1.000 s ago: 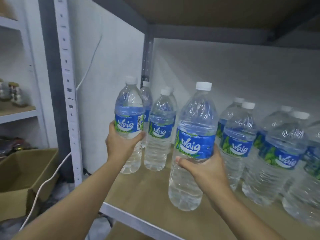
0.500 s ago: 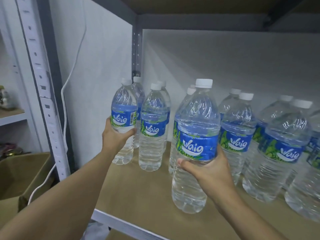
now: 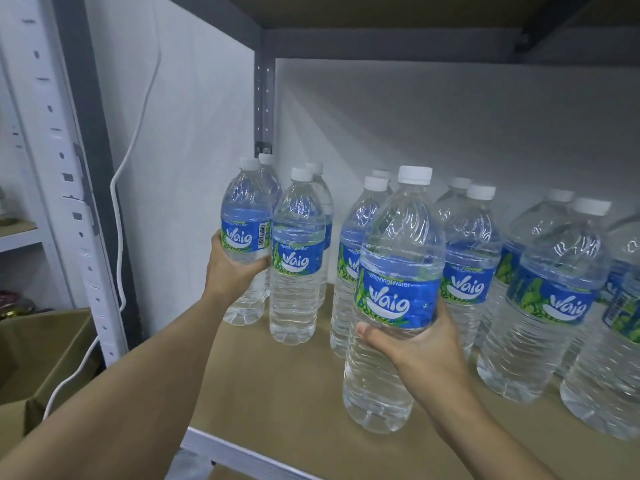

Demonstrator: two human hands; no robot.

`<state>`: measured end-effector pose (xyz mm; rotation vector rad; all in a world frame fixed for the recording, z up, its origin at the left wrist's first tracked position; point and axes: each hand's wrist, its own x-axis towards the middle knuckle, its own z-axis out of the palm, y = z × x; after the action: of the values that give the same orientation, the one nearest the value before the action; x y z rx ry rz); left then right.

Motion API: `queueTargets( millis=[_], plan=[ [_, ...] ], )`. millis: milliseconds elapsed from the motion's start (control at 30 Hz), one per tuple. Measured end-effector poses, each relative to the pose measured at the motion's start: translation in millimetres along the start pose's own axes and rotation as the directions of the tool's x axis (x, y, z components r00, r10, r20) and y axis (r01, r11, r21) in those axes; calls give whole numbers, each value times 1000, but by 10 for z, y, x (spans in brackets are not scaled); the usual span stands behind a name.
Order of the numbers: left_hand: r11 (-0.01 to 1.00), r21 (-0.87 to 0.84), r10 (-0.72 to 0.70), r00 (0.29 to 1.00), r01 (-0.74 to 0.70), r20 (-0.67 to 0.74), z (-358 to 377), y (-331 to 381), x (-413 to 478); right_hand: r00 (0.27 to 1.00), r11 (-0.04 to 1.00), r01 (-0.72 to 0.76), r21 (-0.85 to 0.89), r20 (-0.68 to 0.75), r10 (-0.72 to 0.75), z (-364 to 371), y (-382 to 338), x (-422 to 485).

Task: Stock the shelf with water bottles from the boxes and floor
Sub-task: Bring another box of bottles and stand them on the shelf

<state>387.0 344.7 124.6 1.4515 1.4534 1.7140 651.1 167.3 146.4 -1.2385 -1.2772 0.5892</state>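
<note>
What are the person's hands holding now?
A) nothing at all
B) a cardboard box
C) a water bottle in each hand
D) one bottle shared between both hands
C: the left hand grips the far bottle, and the right hand grips the near bottle.

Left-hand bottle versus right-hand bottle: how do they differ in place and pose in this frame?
The left-hand bottle is back by the side wall, beside the standing bottles; the right-hand bottle is nearer the front edge of the shelf, ahead of them. The left-hand bottle's label shows its barcode; the right-hand bottle's shows the logo squarely. Both are upright, full, white-capped, each gripped near the label's lower edge.
</note>
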Motion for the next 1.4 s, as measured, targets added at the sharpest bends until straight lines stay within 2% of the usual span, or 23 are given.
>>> queueTargets(
  millis=[200, 300, 367, 433, 467, 533, 567, 633, 767, 833, 967, 1100, 1200, 1300, 1400],
  plan=[
    [997, -32, -69, 990, 74, 123, -84, -12, 34, 1000, 1000, -25, -7, -20, 25, -22, 21, -29],
    [982, 7, -183, 942, 189, 281, -274, 54, 10, 999, 999, -31, -8, -25, 31, -71, 0, -57],
    [978, 28, -204, 933, 205, 297, -401, 80, -46, 999, 1000, -24, -11, -32, 23, -132, -17, -83],
    [988, 79, -143, 982, 133, 128, -467, 142, -190, 999, 1000, -22, -16, -43, 21, -177, -25, -108],
    [988, 146, -57, 998, 52, 29, -443, 215, -315, 998, 1000, -26, -15, -54, 25, -226, -37, -135],
    [947, 293, 171, 979, -134, -107, -294, 402, -631, 998, 1000, -28, -10, -62, 27, -336, -69, -193],
    [926, 319, 250, 961, -201, -118, -177, 532, -808, 998, 1000, -23, -7, -67, 23, -412, -94, -224],
    [906, 286, 338, 940, -313, -41, 115, 857, -1180, 996, 1000, -13, -6, -86, 13, -599, -147, -267],
    [879, 164, 407, 883, -448, 233, 783, 1453, -1902, 989, 998, 29, -57, -145, -37, -1154, -231, -334],
    [881, 121, 392, 849, -457, 356, 1113, 1651, -2260, 979, 994, 41, -98, -193, -59, -1508, -238, -376],
    [856, 181, 312, 764, -484, 565, 1748, 1878, -3000, 941, 982, 25, -187, -328, -87, -2284, -191, -524],
    [887, 118, 251, 681, -447, 688, 2305, 1956, -3555, 888, 967, -23, -255, -450, -97, -2970, -80, -654],
    [875, 193, 136, 608, -444, 782, 2673, 1925, -3798, 860, 956, -62, -286, -502, -94, -3350, 63, -683],
    [807, 331, -38, 516, -489, 856, 2913, 1690, -3974, 839, 947, -90, -309, -536, -95, -3609, 243, -660],
    [681, 434, -135, 481, -590, 866, 2997, 1422, -4073, 837, 941, -119, -318, -541, -77, -3756, 439, -620]
  ],
)
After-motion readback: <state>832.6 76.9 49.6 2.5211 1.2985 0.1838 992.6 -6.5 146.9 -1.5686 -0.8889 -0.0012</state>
